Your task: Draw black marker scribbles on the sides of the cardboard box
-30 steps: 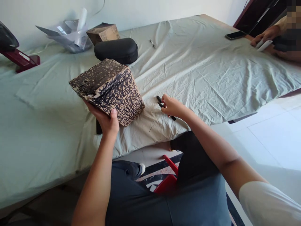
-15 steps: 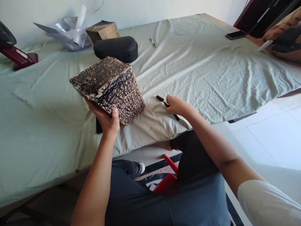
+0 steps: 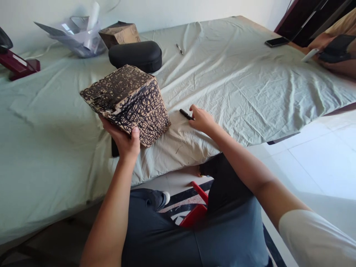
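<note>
My left hand (image 3: 125,139) grips the lower corner of a cardboard box (image 3: 126,102) covered in black scribbles, holding it tilted above the pale green sheet (image 3: 236,85). My right hand (image 3: 201,119) rests on the sheet to the right of the box, fingers curled over a black marker (image 3: 185,114) whose end sticks out to the left. Whether the fingers grip the marker or only lie on it does not show clearly.
Behind the box lie a black oval case (image 3: 135,55), a small brown box (image 3: 119,33) and crumpled clear plastic (image 3: 75,33). A dark red object (image 3: 16,63) sits far left. A small pen (image 3: 180,48) lies mid-sheet. Another person's hands (image 3: 330,52) and a phone (image 3: 276,42) are at the far right.
My right hand shifted slightly left and away along the sheet with the marker under it. The box stayed in my left hand, almost unmoved. The other person's hands moved a little.
</note>
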A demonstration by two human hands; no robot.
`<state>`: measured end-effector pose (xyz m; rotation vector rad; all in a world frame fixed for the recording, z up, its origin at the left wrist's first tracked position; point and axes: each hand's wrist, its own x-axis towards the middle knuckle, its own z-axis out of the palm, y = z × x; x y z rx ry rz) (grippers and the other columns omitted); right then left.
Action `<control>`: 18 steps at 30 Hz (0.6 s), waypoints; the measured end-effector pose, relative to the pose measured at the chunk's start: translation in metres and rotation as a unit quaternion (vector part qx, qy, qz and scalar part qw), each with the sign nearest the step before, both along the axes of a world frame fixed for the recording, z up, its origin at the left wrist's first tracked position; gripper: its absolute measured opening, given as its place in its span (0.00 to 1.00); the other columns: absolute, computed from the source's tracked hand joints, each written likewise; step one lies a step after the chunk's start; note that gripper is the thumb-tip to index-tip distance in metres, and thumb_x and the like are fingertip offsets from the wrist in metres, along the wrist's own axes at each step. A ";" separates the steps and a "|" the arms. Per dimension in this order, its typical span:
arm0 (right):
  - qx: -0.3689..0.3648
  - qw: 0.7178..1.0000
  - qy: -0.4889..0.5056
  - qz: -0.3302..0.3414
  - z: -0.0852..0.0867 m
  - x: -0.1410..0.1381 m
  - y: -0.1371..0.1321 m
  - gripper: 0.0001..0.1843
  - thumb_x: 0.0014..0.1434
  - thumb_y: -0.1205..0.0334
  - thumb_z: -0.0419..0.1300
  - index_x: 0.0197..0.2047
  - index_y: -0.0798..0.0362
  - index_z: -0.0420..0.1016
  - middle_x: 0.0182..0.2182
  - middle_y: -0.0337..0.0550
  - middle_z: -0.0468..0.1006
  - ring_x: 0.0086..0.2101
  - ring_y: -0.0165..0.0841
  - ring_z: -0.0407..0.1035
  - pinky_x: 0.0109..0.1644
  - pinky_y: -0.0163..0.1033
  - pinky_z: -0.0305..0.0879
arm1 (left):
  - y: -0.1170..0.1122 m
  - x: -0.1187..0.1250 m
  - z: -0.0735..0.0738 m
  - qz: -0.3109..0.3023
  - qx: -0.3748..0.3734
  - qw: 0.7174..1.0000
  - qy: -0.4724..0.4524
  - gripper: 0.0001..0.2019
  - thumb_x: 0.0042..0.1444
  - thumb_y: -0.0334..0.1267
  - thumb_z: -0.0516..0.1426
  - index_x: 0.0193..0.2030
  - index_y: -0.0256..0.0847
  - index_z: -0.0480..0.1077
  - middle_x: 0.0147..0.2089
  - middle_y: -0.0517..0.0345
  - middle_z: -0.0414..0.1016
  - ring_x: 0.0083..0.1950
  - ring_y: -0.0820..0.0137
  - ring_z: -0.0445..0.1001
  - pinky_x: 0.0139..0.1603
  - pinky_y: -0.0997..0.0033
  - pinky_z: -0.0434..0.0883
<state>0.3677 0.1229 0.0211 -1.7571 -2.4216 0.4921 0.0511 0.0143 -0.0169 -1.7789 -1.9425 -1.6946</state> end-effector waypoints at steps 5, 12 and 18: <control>0.039 0.999 -0.008 -0.024 -0.014 -0.021 -0.001 0.20 0.76 0.57 0.63 0.65 0.59 0.77 0.67 0.68 0.77 0.65 0.60 0.73 0.61 0.55 0.73 | 0.000 0.000 -0.003 -0.004 0.010 1.000 0.004 0.67 0.57 0.82 0.55 0.90 0.40 0.38 0.90 0.31 0.44 0.91 0.39 0.47 0.92 0.42 0.46; 0.073 0.997 -0.008 -0.026 -0.024 -0.048 -0.006 0.20 0.82 0.62 0.50 0.65 0.64 0.75 0.64 0.71 0.78 0.63 0.59 0.75 0.64 0.57 0.72 | -0.002 0.002 -0.001 -0.009 0.013 1.000 0.009 0.64 0.60 0.79 0.56 0.89 0.37 0.39 0.88 0.25 0.45 0.91 0.38 0.49 0.92 0.41 0.48; 0.087 0.959 0.260 -0.067 -0.030 -0.039 0.007 0.12 0.81 0.56 0.47 0.54 0.49 0.70 0.52 0.55 0.81 0.43 0.45 0.75 0.49 0.49 0.71 | -0.004 0.006 0.005 -0.014 0.021 1.000 0.012 0.59 0.62 0.76 0.57 0.88 0.41 0.45 0.87 0.29 0.51 0.91 0.38 0.50 0.92 0.39 0.48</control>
